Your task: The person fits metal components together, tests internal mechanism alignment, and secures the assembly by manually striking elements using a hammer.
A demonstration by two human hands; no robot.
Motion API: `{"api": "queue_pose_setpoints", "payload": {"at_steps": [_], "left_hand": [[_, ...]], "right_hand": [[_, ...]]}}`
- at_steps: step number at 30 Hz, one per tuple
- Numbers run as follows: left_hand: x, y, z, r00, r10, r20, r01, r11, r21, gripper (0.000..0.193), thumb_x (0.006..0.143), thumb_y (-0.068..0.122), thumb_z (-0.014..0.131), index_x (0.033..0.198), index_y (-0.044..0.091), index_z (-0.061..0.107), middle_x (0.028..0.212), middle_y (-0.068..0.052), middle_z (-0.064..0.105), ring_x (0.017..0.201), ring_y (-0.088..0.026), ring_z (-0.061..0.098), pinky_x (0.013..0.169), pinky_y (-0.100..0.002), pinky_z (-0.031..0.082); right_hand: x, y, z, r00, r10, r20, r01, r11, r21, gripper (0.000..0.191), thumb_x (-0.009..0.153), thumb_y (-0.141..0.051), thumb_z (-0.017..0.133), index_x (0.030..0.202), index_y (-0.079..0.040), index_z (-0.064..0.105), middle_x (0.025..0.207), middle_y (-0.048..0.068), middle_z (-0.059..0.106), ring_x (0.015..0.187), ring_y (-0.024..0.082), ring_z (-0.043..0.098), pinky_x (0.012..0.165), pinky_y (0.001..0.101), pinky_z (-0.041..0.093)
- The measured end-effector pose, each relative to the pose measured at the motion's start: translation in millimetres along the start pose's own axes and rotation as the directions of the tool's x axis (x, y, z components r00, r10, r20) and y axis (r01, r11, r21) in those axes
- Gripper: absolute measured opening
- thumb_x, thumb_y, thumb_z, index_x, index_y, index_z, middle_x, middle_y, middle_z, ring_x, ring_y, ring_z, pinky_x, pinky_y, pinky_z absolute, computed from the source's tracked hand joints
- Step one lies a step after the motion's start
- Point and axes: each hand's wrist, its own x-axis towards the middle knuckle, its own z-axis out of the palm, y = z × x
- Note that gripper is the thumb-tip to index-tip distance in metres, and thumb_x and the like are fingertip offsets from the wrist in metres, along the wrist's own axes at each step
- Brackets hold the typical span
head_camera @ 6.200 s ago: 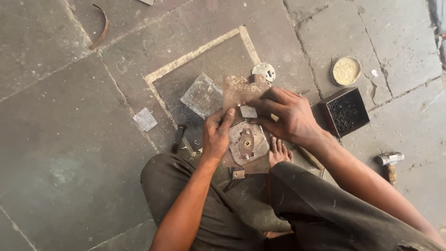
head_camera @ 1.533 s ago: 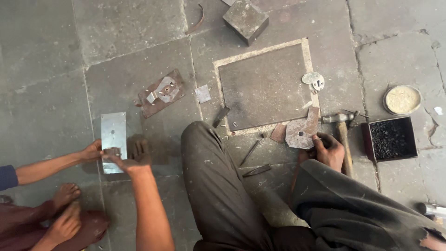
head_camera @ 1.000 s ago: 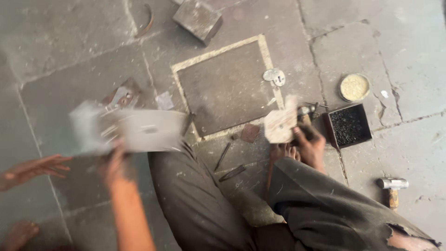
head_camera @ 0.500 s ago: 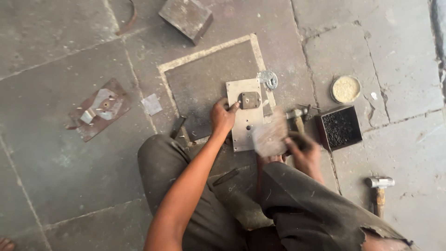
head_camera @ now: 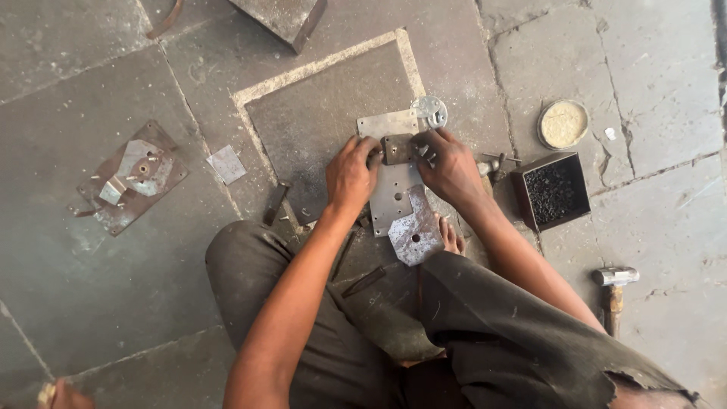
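A grey rectangular metal plate [head_camera: 394, 189] with holes lies on the stone floor in front of my knees. On its upper part sits a small square metal block [head_camera: 397, 148]. My left hand [head_camera: 350, 173] grips the block's left side and my right hand [head_camera: 448, 165] grips its right side. An irregular shiny metal piece [head_camera: 415, 233] with a hole lies on the plate's near end, next to my bare toes. A round metal disc [head_camera: 429, 110] lies just beyond the plate.
A dark box of small black bits [head_camera: 550, 189] and a round tin of pale powder [head_camera: 564, 123] stand to the right. A hammer [head_camera: 613, 291] lies lower right. At left lie a rusty plate with metal parts [head_camera: 130, 176] and a small sheet [head_camera: 226, 163]. A block [head_camera: 282, 17] sits at the top.
The plate taken from another person at the left now lies on the floor before me. My right hand has come onto the small block, and the irregular piece now rests on the plate.
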Motion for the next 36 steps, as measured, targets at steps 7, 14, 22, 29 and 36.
{"api": "queue_pose_setpoints", "payload": {"at_steps": [7,14,22,29,36], "left_hand": [[18.1,-20.0,9.9,0.993,0.016,0.114,-0.016,1.000,-0.005,0.047,0.088,0.007,0.072,0.132,0.002,0.057,0.116,-0.016,0.069,0.076,-0.021,0.071,0.057,-0.031,0.058],[33.9,-35.9,7.2,0.974,0.164,0.158,-0.170,0.985,0.025,0.046,0.084,0.013,0.079,0.124,0.002,0.061,0.106,-0.015,0.070,0.079,-0.021,0.069,0.065,-0.030,0.060],[40.4,-31.7,5.0,0.969,0.107,0.221,-0.144,0.976,0.161,0.025,0.092,0.007,0.072,0.117,0.004,0.067,0.101,-0.009,0.070,0.069,-0.017,0.065,0.056,-0.029,0.056],[31.9,-31.8,24.4,0.990,0.085,0.115,-0.071,0.990,-0.122,0.020,0.090,0.007,0.072,0.109,0.006,0.067,0.096,-0.005,0.070,0.081,-0.014,0.068,0.066,-0.027,0.059],[29.0,-35.9,26.0,0.977,0.123,0.177,-0.149,0.978,0.146,0.012,0.093,0.011,0.073,0.104,0.008,0.074,0.099,-0.006,0.072,0.071,-0.016,0.064,0.059,-0.031,0.055]], "right_hand": [[-1.7,1.7,14.7,0.996,0.085,-0.039,-0.087,0.994,-0.065,0.020,0.088,-0.003,0.069,0.107,-0.005,0.068,0.110,0.015,0.066,0.080,0.027,0.074,0.073,0.0411,0.059],[0.2,3.4,13.2,0.995,0.097,-0.022,-0.098,0.993,-0.072,0.018,0.089,-0.006,0.070,0.107,-0.007,0.070,0.110,0.013,0.067,0.082,0.026,0.074,0.073,0.0405,0.059],[-3.6,6.8,11.1,0.998,0.020,-0.058,-0.024,0.997,-0.069,0.019,0.089,-0.006,0.070,0.108,-0.007,0.070,0.106,0.015,0.067,0.084,0.031,0.073,0.075,0.0432,0.058],[1.4,19.8,15.5,0.995,0.010,-0.096,-0.017,0.998,-0.068,0.011,0.092,-0.009,0.069,0.103,-0.007,0.069,0.101,0.015,0.070,0.084,0.034,0.072,0.073,0.0443,0.058],[-0.3,31.7,27.4,0.992,-0.038,-0.121,0.011,0.977,-0.214,0.015,0.096,-0.018,0.071,0.100,-0.004,0.066,0.096,0.016,0.069,0.078,0.037,0.071,0.068,0.0483,0.057]]}}
